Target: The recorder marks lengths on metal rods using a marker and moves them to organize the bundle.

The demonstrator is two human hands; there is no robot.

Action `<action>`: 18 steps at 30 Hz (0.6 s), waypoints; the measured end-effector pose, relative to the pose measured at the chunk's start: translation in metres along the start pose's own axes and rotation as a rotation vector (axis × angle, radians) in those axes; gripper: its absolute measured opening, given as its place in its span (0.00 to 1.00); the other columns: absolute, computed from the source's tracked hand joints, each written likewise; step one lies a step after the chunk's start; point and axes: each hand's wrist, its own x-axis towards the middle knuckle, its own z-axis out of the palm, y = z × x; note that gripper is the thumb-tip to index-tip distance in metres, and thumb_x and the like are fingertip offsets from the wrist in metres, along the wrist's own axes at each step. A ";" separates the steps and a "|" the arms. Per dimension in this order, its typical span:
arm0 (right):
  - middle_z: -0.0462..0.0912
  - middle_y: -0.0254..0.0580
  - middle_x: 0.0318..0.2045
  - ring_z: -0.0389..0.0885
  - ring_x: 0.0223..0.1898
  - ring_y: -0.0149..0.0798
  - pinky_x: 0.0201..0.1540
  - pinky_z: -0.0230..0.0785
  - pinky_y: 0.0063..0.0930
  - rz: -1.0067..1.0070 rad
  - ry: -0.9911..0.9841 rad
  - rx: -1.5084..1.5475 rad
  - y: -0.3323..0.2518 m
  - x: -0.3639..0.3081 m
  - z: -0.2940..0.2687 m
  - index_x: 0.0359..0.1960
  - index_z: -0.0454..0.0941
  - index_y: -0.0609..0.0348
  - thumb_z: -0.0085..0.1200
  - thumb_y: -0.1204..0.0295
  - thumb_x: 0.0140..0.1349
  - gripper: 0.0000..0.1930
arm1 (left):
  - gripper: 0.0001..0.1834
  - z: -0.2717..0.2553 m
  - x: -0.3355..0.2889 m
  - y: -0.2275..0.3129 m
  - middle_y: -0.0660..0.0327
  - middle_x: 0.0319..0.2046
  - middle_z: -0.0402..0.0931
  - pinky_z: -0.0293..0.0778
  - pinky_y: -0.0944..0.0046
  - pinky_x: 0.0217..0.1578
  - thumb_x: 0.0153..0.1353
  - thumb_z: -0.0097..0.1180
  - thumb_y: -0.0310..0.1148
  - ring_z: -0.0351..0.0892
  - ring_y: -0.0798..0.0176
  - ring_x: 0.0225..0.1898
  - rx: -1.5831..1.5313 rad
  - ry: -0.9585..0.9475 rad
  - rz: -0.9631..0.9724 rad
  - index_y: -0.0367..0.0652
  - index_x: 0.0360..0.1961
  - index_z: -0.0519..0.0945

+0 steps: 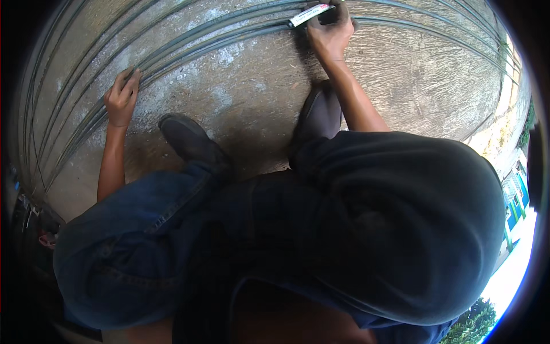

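Note:
Long dark metal rods [223, 27] lie on the ground, running from the left across the far side, bent in the picture by the lens. At the left, my left hand [120, 100] has its fingers curled onto the near rods of the bundle. At the far side, right of centre, my right hand [332, 37] grips a marker pen [311, 15] with a white body and a dark green end. The pen lies slantwise over the rods, its dark end toward the left. Part of it is hidden by my fingers.
My dark shoes [189, 135] stand on the dusty, white-stained ground [258, 114], just on the near side of the rods. My bent knees fill the lower half. Dark clutter [48, 223] sits at the left edge; a blue and white structure [515, 198] shows at the right.

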 end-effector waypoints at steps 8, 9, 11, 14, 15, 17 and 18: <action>0.82 0.45 0.35 0.82 0.34 0.44 0.46 0.73 0.38 -0.031 -0.188 0.239 -0.015 0.016 -0.024 0.44 0.75 0.58 0.64 0.75 0.52 0.17 | 0.14 0.003 -0.001 0.001 0.57 0.48 0.83 0.83 0.59 0.35 0.58 0.67 0.21 0.87 0.58 0.41 -0.118 0.018 -0.090 0.42 0.46 0.86; 0.82 0.50 0.41 0.82 0.42 0.52 0.51 0.71 0.43 -0.394 -0.215 -0.091 -0.009 0.033 -0.034 0.45 0.74 0.60 0.65 0.76 0.51 0.19 | 0.15 0.002 0.002 0.003 0.57 0.47 0.83 0.83 0.58 0.37 0.58 0.66 0.22 0.86 0.58 0.42 -0.117 0.030 -0.133 0.42 0.47 0.86; 0.81 0.50 0.41 0.82 0.45 0.53 0.51 0.71 0.43 -0.369 -0.396 0.004 -0.016 0.059 -0.041 0.46 0.75 0.59 0.65 0.76 0.50 0.20 | 0.16 0.001 0.001 0.005 0.57 0.47 0.83 0.83 0.57 0.39 0.59 0.66 0.22 0.86 0.58 0.43 -0.121 0.041 -0.175 0.43 0.49 0.85; 0.81 0.49 0.44 0.81 0.48 0.54 0.51 0.72 0.42 -0.425 -0.641 0.064 -0.008 0.079 -0.040 0.47 0.75 0.60 0.67 0.76 0.49 0.22 | 0.18 0.002 0.000 0.005 0.57 0.45 0.84 0.82 0.57 0.41 0.60 0.65 0.23 0.85 0.57 0.44 -0.112 0.014 -0.195 0.45 0.51 0.85; 0.81 0.49 0.44 0.81 0.48 0.54 0.51 0.72 0.42 -0.404 -0.692 0.085 -0.005 0.081 -0.040 0.47 0.76 0.60 0.68 0.76 0.48 0.23 | 0.17 0.003 0.000 0.005 0.58 0.45 0.84 0.82 0.59 0.37 0.59 0.66 0.24 0.86 0.58 0.43 -0.114 0.033 -0.177 0.45 0.51 0.85; 0.81 0.50 0.44 0.82 0.48 0.51 0.51 0.74 0.40 -0.337 -0.753 0.070 -0.006 0.081 -0.039 0.46 0.77 0.62 0.69 0.78 0.46 0.23 | 0.17 0.002 -0.001 0.005 0.59 0.44 0.84 0.82 0.61 0.34 0.59 0.66 0.24 0.87 0.60 0.42 -0.107 0.052 -0.166 0.46 0.51 0.85; 0.81 0.50 0.44 0.82 0.48 0.51 0.51 0.74 0.40 -0.340 -0.756 0.074 -0.001 0.078 -0.037 0.46 0.77 0.62 0.69 0.78 0.46 0.23 | 0.18 0.002 -0.003 0.007 0.58 0.45 0.84 0.82 0.59 0.38 0.59 0.65 0.23 0.86 0.59 0.43 -0.134 0.037 -0.197 0.46 0.52 0.85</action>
